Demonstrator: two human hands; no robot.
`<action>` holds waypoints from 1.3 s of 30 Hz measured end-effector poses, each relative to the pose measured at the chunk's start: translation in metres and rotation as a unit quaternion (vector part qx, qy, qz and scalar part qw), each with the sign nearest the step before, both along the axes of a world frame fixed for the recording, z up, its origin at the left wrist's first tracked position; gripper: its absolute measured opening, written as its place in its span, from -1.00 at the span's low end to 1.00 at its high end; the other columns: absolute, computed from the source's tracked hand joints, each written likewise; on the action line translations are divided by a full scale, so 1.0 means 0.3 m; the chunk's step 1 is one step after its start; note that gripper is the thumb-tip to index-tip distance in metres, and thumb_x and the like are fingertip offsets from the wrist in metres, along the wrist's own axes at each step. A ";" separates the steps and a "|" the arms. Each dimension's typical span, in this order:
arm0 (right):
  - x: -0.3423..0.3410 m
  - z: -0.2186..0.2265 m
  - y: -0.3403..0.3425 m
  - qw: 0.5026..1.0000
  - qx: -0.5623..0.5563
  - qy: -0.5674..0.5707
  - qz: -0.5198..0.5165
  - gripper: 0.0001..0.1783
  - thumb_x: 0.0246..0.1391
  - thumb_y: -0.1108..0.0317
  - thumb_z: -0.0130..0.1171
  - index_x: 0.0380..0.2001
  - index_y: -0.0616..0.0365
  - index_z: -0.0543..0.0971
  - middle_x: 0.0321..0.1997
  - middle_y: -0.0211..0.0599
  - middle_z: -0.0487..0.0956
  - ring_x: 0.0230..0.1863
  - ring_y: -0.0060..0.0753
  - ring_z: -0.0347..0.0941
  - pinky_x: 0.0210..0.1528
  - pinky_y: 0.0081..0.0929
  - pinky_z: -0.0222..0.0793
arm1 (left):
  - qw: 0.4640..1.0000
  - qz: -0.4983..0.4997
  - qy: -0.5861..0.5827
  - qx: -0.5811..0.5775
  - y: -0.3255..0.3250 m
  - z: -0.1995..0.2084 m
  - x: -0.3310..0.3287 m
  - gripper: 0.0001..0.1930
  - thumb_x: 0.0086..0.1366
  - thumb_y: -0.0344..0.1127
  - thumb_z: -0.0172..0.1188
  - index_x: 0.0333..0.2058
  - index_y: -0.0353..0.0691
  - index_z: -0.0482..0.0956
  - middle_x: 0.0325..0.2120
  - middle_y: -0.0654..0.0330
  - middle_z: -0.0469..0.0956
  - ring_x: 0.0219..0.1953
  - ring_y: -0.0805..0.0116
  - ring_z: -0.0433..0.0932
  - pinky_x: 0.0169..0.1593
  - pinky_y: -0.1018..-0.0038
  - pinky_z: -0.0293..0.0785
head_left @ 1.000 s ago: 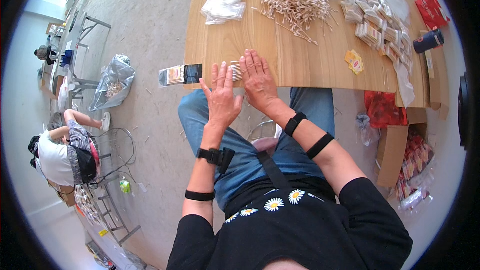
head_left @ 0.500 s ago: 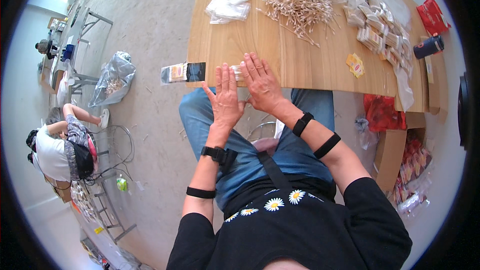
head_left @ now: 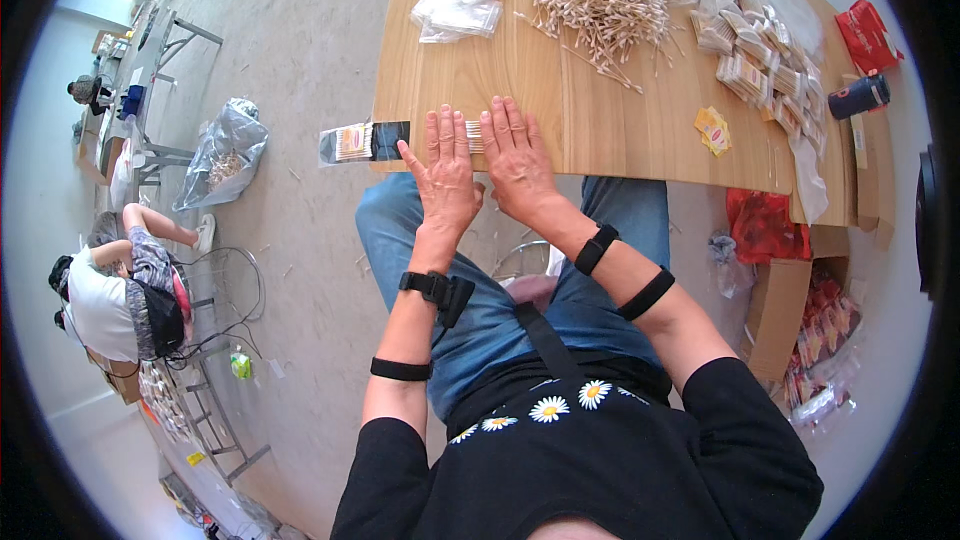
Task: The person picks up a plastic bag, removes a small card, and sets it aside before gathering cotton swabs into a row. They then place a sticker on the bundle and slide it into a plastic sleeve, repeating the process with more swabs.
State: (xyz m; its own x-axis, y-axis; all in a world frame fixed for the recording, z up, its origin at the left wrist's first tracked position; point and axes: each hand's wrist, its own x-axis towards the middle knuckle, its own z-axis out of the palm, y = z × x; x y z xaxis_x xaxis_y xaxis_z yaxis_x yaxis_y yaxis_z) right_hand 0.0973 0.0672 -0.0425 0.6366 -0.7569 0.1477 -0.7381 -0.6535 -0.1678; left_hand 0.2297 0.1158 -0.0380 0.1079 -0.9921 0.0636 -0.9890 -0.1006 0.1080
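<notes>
My left hand (head_left: 446, 175) lies flat near the table's front edge, its fingers straight and the thumb side partly hidden. Beside it my right hand (head_left: 522, 165) is also laid flat, fingers stretched forward. A small row of cotton swabs (head_left: 474, 137) shows in the narrow gap between the two hands; the rest of the row, if any, is covered by my fingers. To the left of my left hand, a clear packet of cotton swabs (head_left: 352, 143) with a yellow card sticks out past the table's edge, next to a dark flat piece (head_left: 391, 141).
On the wooden table (head_left: 620, 135) lie a big heap of loose cotton swabs (head_left: 603, 0), clear bags (head_left: 458, 0), filled packets (head_left: 745, 75) and yellow cards (head_left: 713, 131). A dark blue flask (head_left: 858, 96) stands far right. A person (head_left: 110, 305) sits at the left.
Both hands have shifted slightly; my right hand's fingers now point more straight ahead, and the row of swabs shows as a narrower strip between the hands.
</notes>
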 end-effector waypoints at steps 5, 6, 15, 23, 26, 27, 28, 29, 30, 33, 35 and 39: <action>-0.002 -0.022 -0.005 1.000 -0.005 0.005 0.003 0.06 -0.15 0.23 0.38 0.42 0.28 0.15 0.56 0.12 -0.02 0.60 0.09 -0.19 0.57 -0.02 -0.31 | 1.000 0.005 0.022 -0.001 0.007 0.010 0.003 0.10 -0.13 -0.28 0.41 0.44 -0.20 0.07 0.50 0.13 -0.07 0.55 0.16 -0.20 0.41 -0.36 -0.49; -0.001 -0.010 -0.004 1.000 -0.004 0.005 0.004 0.06 -0.15 0.23 0.38 0.42 0.28 0.15 0.56 0.12 -0.02 0.60 0.09 -0.19 0.57 -0.02 -0.31 | 0.999 -0.007 0.034 -0.011 0.020 0.014 0.005 0.08 -0.11 -0.29 0.40 0.44 -0.19 0.08 0.50 0.13 -0.07 0.55 0.16 -0.20 0.41 -0.36 -0.49; 0.000 0.020 -0.004 0.999 0.045 0.010 0.007 0.26 -0.31 0.16 0.53 0.44 0.30 0.08 0.57 0.11 -0.06 0.61 0.05 -0.22 0.57 -0.03 -0.29 | 0.998 -0.029 -0.036 -0.031 0.026 -0.003 -0.013 0.10 -0.10 -0.30 0.46 0.44 -0.20 0.06 0.49 0.14 -0.04 0.54 0.22 -0.15 0.43 -0.31 -0.40; -0.005 -0.005 -0.008 0.999 0.032 -0.022 0.008 0.18 -0.24 0.14 0.48 0.42 0.28 0.13 0.57 0.09 -0.03 0.60 0.04 -0.21 0.58 -0.04 -0.30 | 1.000 -0.019 0.020 -0.012 0.020 0.021 -0.011 0.14 -0.13 -0.27 0.50 0.45 -0.18 0.05 0.50 0.14 -0.06 0.55 0.20 -0.17 0.42 -0.32 -0.40; -0.005 0.004 -0.007 1.000 0.020 0.013 0.005 0.17 -0.25 0.12 0.49 0.41 0.29 0.16 0.56 0.10 -0.01 0.60 0.04 -0.19 0.58 -0.05 -0.29 | 0.998 0.012 0.059 0.004 0.008 0.026 0.024 0.13 -0.13 -0.23 0.46 0.44 -0.17 0.06 0.49 0.16 -0.02 0.55 0.20 -0.16 0.41 -0.36 -0.43; -0.005 0.008 -0.007 1.000 0.019 0.013 0.006 0.17 -0.25 0.12 0.49 0.41 0.29 0.16 0.56 0.10 -0.01 0.60 0.04 -0.19 0.58 -0.05 -0.29 | 0.999 0.000 0.042 0.005 -0.009 0.026 0.040 0.19 -0.16 -0.21 0.51 0.45 -0.16 0.02 0.50 0.16 -0.06 0.55 0.21 -0.18 0.41 -0.36 -0.43; -0.008 0.013 -0.008 1.000 0.028 0.004 0.009 0.17 -0.26 0.13 0.50 0.41 0.29 0.16 0.56 0.10 -0.01 0.60 0.04 -0.19 0.58 -0.04 -0.30 | 1.000 -0.012 0.025 0.005 -0.019 0.025 0.048 0.25 -0.20 -0.19 0.56 0.46 -0.15 -0.02 0.51 0.16 -0.09 0.55 0.21 -0.19 0.41 -0.35 -0.43; -0.008 0.016 -0.008 0.999 0.037 -0.004 0.011 0.17 -0.27 0.13 0.50 0.41 0.29 0.17 0.56 0.10 0.00 0.60 0.04 -0.19 0.58 -0.04 -0.30 | 1.000 -0.011 0.026 0.005 -0.021 0.023 0.050 0.25 -0.20 -0.19 0.56 0.46 -0.15 -0.02 0.51 0.16 -0.09 0.55 0.21 -0.19 0.41 -0.35 -0.43; -0.007 0.018 -0.009 0.999 0.037 -0.004 0.011 0.17 -0.27 0.13 0.50 0.41 0.29 0.17 0.56 0.10 0.00 0.60 0.04 -0.19 0.58 -0.04 -0.30 | 0.999 -0.018 0.026 0.014 -0.025 0.019 0.051 0.27 -0.21 -0.19 0.56 0.47 -0.15 -0.03 0.51 0.17 -0.11 0.55 0.22 -0.20 0.41 -0.36 -0.42; 0.001 0.024 -0.013 0.999 0.050 0.003 0.020 0.20 -0.30 0.13 0.52 0.41 0.29 0.15 0.56 0.10 -0.02 0.60 0.10 -0.21 0.58 -0.03 -0.31 | 0.999 -0.020 0.023 0.023 -0.035 0.005 0.039 0.28 -0.22 -0.19 0.57 0.47 -0.14 -0.05 0.51 0.18 -0.13 0.55 0.24 -0.21 0.41 -0.35 -0.42; 0.009 0.032 -0.025 0.999 0.038 0.006 0.026 0.23 -0.33 0.12 0.53 0.41 0.29 0.14 0.56 0.10 -0.02 0.59 0.16 -0.23 0.59 -0.03 -0.33 | 0.999 -0.016 0.021 0.025 -0.031 0.003 0.033 0.28 -0.22 -0.19 0.57 0.47 -0.14 -0.05 0.52 0.18 -0.14 0.55 0.25 -0.21 0.42 -0.34 -0.41; 0.013 0.034 -0.032 0.999 0.034 0.013 0.029 0.24 -0.34 0.12 0.54 0.41 0.29 0.14 0.55 0.11 -0.01 0.59 0.20 -0.23 0.59 -0.02 -0.34 | 0.999 -0.022 0.005 0.028 -0.034 0.006 0.034 0.29 -0.22 -0.19 0.56 0.47 -0.15 -0.06 0.52 0.18 -0.15 0.55 0.25 -0.21 0.42 -0.34 -0.42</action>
State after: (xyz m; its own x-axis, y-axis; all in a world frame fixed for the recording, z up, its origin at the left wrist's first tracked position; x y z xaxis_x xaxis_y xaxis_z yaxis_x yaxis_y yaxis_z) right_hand 0.1014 0.0576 -0.0324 0.6827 -0.7262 0.0813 -0.7037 -0.6833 -0.1946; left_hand 0.2398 0.1058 -0.0362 0.0635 -0.9980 0.0079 -0.9917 -0.0622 0.1126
